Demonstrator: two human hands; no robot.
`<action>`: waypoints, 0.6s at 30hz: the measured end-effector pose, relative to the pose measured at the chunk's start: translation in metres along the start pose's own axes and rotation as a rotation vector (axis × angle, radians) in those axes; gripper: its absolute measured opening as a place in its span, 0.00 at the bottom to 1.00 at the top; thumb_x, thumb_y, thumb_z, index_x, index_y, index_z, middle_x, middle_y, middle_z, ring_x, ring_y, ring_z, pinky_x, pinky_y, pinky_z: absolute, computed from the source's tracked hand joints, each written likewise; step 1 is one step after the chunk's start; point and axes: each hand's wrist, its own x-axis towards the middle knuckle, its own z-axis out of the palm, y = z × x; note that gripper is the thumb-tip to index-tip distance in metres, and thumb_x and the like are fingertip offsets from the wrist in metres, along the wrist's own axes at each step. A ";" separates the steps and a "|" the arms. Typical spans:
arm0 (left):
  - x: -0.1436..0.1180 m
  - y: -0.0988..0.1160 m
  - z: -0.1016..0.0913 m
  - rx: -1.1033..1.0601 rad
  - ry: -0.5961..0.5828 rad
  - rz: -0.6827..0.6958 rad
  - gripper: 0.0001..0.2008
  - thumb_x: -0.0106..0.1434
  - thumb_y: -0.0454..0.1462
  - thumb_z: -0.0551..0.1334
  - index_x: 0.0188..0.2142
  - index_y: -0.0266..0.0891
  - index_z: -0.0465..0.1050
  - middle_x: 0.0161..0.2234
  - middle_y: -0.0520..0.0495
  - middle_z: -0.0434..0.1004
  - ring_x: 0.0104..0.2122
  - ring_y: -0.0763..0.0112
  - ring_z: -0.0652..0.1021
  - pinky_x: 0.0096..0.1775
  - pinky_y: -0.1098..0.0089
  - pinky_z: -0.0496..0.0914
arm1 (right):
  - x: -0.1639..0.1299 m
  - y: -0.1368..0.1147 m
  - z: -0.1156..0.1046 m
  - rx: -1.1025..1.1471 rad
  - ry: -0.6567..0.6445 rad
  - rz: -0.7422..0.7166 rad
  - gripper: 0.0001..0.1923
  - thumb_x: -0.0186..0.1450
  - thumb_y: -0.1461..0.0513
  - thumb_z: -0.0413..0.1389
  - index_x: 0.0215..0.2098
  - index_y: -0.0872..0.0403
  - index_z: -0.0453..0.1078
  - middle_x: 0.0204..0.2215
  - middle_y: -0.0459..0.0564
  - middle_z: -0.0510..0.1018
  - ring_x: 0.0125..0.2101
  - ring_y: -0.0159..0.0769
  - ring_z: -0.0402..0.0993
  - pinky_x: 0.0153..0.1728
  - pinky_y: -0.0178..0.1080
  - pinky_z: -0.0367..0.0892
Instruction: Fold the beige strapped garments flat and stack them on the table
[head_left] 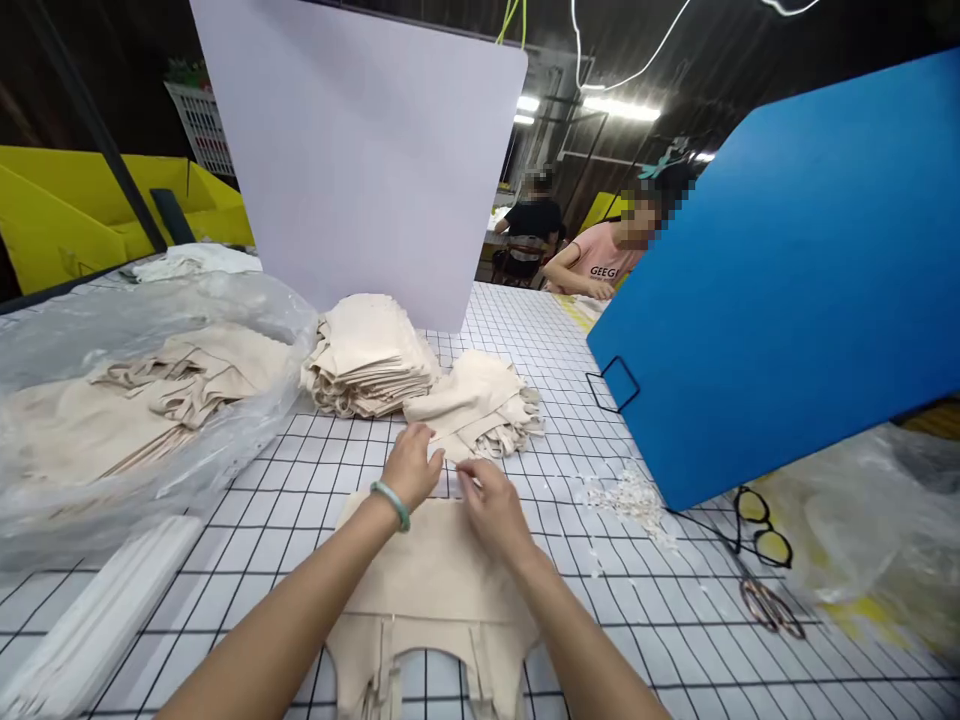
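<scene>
My left hand point(411, 468), with a pale green bangle point(391, 505) at the wrist, reaches to the near left edge of a loose stack of cream cloth pieces point(480, 400). Its thumb and fingers are apart beside the cloth. Just right of it, my right hand point(495, 505) has thumb and forefinger pinched at the near corner of that stack. Beneath my forearms lies a flat cream garment piece point(435, 570) with straps and curved cut-outs towards me. A taller, neater pile of cream pieces point(367, 350) stands behind on the left.
Left are a clear plastic bag point(247, 290) around cream cloth and a folded white strip bundle point(105, 610). A white panel point(375, 150) and blue board point(810, 270) stand over the gridded table point(292, 530). Right lie thread scraps point(634, 495), glasses point(754, 525), scissors point(769, 605). Two people sit beyond.
</scene>
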 end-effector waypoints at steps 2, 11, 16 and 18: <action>0.024 -0.010 0.013 0.160 0.014 -0.037 0.10 0.62 0.30 0.61 0.43 0.34 0.71 0.51 0.34 0.72 0.51 0.52 0.74 0.53 0.52 0.70 | 0.036 0.028 -0.016 -0.096 0.087 0.052 0.11 0.67 0.61 0.49 0.37 0.49 0.73 0.36 0.52 0.80 0.40 0.44 0.76 0.44 0.46 0.72; 0.033 -0.014 0.017 0.321 -0.030 0.119 0.08 0.64 0.32 0.59 0.44 0.38 0.71 0.49 0.39 0.73 0.50 0.52 0.72 0.46 0.53 0.71 | 0.210 0.117 -0.016 -0.246 0.149 0.229 0.08 0.61 0.63 0.53 0.35 0.55 0.73 0.36 0.57 0.77 0.43 0.46 0.71 0.47 0.48 0.66; 0.051 -0.018 0.014 0.113 -0.035 0.196 0.07 0.66 0.32 0.59 0.43 0.37 0.71 0.40 0.42 0.75 0.43 0.58 0.75 0.45 0.57 0.73 | 0.214 0.122 -0.017 -0.255 0.084 0.196 0.02 0.58 0.63 0.56 0.30 0.52 0.70 0.33 0.52 0.75 0.40 0.43 0.69 0.45 0.45 0.66; 0.069 -0.015 0.013 0.040 -0.011 0.230 0.07 0.66 0.33 0.59 0.44 0.36 0.70 0.40 0.42 0.75 0.42 0.59 0.75 0.46 0.57 0.73 | 0.206 0.111 -0.025 -0.259 0.086 0.116 0.05 0.59 0.65 0.53 0.33 0.52 0.70 0.40 0.53 0.75 0.45 0.45 0.67 0.49 0.47 0.64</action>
